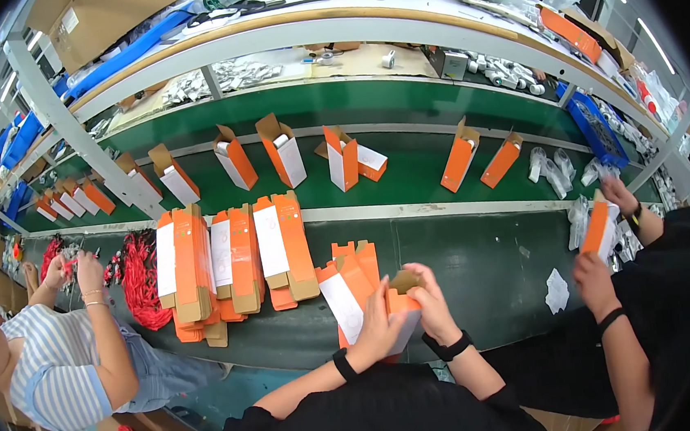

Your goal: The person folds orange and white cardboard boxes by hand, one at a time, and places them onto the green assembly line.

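Observation:
Between my hands, low in the middle of the head view, is a small orange and white cardboard box (406, 335) with its brown top end open. My left hand (375, 325) grips its left side, and my right hand (435, 304) closes round its right side with the fingers at the upper edge. Just left of it lie several flat, folded orange and white cartons (340, 305), partly behind my left hand. Farther left stand piles of the same flattened cartons (285, 241) on the dark table (472, 262).
Upright open boxes (281, 154) stand along the green conveyor (407, 169) behind a pale rail. At right, a co-worker's hand (595, 280) holds an orange box (596, 226) near bagged parts (556, 172). Another person at left handles red cords (144, 278). A loaded shelf (361, 21) spans above.

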The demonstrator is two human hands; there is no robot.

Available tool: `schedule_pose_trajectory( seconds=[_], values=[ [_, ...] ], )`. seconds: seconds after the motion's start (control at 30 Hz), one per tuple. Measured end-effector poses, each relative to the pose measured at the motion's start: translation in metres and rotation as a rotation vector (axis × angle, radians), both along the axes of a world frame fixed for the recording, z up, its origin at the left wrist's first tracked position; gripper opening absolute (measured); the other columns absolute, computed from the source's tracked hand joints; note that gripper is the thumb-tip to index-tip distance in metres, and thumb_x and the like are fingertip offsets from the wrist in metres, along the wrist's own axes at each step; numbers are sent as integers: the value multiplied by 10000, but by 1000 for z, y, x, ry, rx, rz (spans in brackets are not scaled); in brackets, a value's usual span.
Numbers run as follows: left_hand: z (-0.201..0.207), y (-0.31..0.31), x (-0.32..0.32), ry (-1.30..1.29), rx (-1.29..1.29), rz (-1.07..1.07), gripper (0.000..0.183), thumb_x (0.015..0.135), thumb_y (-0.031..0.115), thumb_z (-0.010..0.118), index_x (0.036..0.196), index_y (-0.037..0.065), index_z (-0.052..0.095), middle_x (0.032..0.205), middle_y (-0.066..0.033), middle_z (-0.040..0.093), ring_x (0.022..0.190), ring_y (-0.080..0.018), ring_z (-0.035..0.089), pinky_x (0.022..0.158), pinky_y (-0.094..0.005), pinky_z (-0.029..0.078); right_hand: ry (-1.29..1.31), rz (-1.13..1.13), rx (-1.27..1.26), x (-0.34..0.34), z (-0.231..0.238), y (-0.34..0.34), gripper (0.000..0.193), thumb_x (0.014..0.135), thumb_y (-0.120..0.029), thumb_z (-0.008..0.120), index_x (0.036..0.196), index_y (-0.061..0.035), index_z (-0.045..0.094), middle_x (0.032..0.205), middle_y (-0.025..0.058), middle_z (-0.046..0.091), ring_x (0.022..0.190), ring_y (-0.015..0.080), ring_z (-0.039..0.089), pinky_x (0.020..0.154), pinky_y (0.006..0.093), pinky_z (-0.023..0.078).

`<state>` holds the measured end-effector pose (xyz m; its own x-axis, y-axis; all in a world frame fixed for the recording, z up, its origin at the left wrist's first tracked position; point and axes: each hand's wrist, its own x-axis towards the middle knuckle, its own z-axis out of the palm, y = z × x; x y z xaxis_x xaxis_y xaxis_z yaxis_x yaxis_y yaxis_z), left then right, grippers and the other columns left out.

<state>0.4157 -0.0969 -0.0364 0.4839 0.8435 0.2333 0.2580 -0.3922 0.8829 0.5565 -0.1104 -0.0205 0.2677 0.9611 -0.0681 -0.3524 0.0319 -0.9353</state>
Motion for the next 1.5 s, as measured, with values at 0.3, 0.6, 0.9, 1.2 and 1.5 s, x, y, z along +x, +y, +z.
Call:
schedule_pose_trajectory(
  seconds=[0.3,0.6,0.9,1.2,1.5],
  values=[
    [-1,26,4,-308,-448,-91,577,846,49,374,1413,6,275,1376,-219,394,1281,-309,383,1062,-357,297,-244,73,71,-5,0,-10,487,869,-51,456,1351,-14,396,1242,103,485,1080,172,484,953,281,379],
    [2,27,8,-154,-326,-78,650,876,65,356,1487,66,134,1437,-219,330,1349,-301,308,1096,-339,236,16,251,-421,33,17,-15,356,898,-77,566,1254,-67,553,944,-21,551,552,22,469,444,175,355],
    [4,29,11,-431,-773,-337,701,835,58,356,1496,84,125,1438,-132,309,1319,-225,317,1088,-327,239,-436,291,-61,39,36,-12,313,862,-92,616,1161,-37,544,834,27,631,475,39,518,403,186,389],
    [-5,7,25,-28,-238,-344,916,797,261,682,1464,33,98,1381,-205,333,1311,-311,343,1084,-374,285,-954,442,-177,61,51,-10,175,760,-67,666,829,4,522,650,162,590,629,366,596,603,397,482],
    [44,-1,51,93,-342,-442,656,715,287,787,1194,32,418,1151,-171,558,1085,-318,565,915,-381,447,-555,397,-386,103,49,-43,254,815,-121,690,908,-42,468,677,81,620,416,97,545,329,233,414]
  ],
)
